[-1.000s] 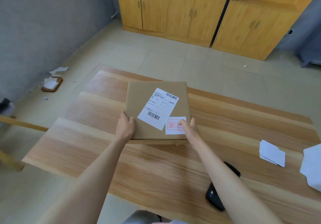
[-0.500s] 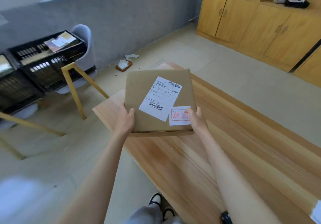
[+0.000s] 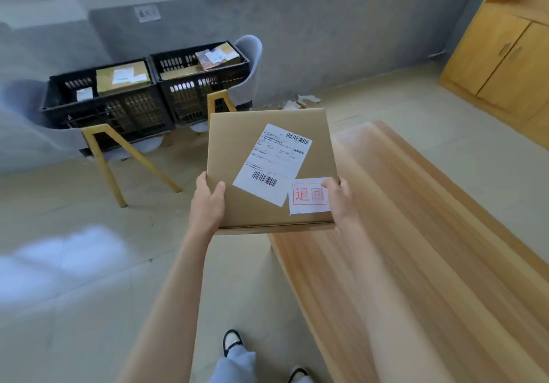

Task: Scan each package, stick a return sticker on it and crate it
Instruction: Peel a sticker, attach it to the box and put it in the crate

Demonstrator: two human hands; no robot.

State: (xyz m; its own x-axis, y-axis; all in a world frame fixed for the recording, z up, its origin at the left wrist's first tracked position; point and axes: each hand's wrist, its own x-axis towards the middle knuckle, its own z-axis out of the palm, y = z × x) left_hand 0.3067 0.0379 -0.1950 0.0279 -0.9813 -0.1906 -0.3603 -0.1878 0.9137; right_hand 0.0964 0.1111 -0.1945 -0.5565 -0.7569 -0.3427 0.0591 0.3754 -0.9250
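A flat brown cardboard package (image 3: 237, 150) is held level in the air, past the left end of the wooden table (image 3: 430, 234). It carries a white shipping label (image 3: 271, 164) with barcodes and a white return sticker (image 3: 307, 197) with red characters at its near right corner. My left hand (image 3: 208, 204) grips the package's near left edge, thumb on top. My right hand (image 3: 340, 201) grips the near right corner, thumb on the sticker. Two black crates (image 3: 113, 106) (image 3: 208, 85) holding other packages sit on chairs by the grey wall, ahead and to the left.
Yellow-legged chairs (image 3: 118, 156) hold the crates up off the tiled floor. Paper scraps (image 3: 300, 101) lie on the floor by the wall. Wooden cabinets (image 3: 499, 64) stand at the right. My feet (image 3: 231, 342) show below.
The package has been lifted off the table and carried left with both hands still on it. The view has turned left, so the crates now appear ahead.
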